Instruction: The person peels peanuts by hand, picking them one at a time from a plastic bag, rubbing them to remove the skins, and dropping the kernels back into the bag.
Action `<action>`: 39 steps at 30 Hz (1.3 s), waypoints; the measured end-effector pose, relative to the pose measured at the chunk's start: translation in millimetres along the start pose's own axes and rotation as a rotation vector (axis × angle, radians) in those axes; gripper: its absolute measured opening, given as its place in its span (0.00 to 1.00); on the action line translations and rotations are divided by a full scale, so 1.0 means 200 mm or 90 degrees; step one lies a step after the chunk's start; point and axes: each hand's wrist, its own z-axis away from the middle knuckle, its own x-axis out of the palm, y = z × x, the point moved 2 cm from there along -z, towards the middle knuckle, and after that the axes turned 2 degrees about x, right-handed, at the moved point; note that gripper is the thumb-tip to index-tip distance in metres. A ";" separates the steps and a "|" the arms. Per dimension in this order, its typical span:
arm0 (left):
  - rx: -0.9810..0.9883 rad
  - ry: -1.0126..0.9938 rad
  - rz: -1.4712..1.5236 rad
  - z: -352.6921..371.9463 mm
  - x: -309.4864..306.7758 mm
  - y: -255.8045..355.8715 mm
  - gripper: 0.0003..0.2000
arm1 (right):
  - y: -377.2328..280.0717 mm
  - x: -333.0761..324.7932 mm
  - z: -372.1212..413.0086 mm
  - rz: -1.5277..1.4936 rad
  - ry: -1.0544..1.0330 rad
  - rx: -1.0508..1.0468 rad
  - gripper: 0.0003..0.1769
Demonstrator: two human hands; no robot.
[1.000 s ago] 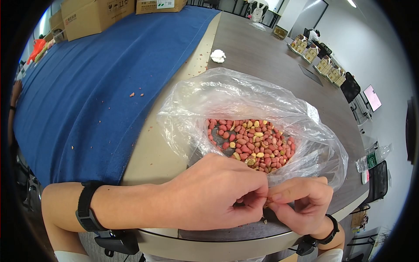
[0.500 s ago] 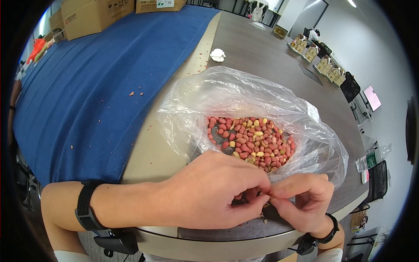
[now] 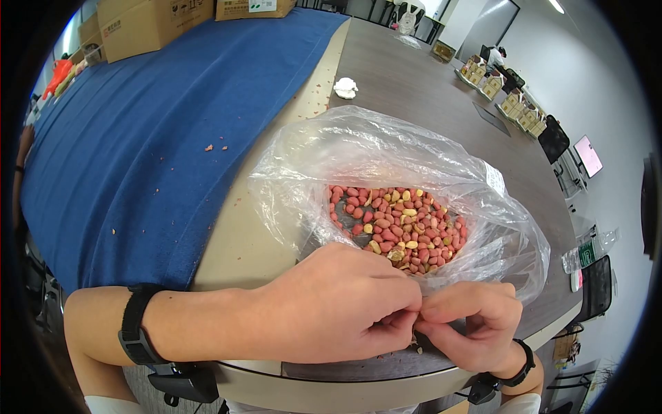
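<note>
My left hand (image 3: 338,303) is closed in a pinch at the near edge of the table, its fingertips meeting those of my right hand (image 3: 476,321). Between them is what looks like a peanut, almost wholly hidden by the fingers. My right hand is also pinched, thumb against forefinger. Just beyond both hands lies an open clear plastic bag (image 3: 358,148), spread on the tabletop. Inside it are many red-skinned peanuts (image 3: 427,231), with some pale yellow ones among them. Small skin flakes (image 3: 418,350) lie under my fingertips.
A blue cloth (image 3: 152,165) covers the left side, with reddish flakes on it. Cardboard boxes (image 3: 148,27) stand at its far end. A crumpled white tissue (image 3: 345,87) lies past the bag. Farther right are a plastic bottle (image 3: 589,252), chairs and a seated person (image 3: 495,56).
Both pinched hands have shifted slightly left, and my left fingers have curled closer together. The bag and its peanuts stay in place.
</note>
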 end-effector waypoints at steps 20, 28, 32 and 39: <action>-0.023 0.001 0.024 -0.01 -0.02 0.01 0.06 | 0.00 -0.02 0.00 0.021 0.029 0.006 0.12; -0.002 0.018 0.007 -0.01 -0.01 0.00 0.06 | 0.00 0.00 0.00 -0.005 0.073 0.043 0.12; -0.010 0.017 0.008 -0.01 -0.01 0.00 0.05 | 0.00 -0.02 -0.01 0.027 0.045 0.009 0.13; -0.077 -0.034 0.036 -0.03 -0.04 0.02 0.04 | 0.00 -0.02 -0.05 0.044 0.029 -0.019 0.14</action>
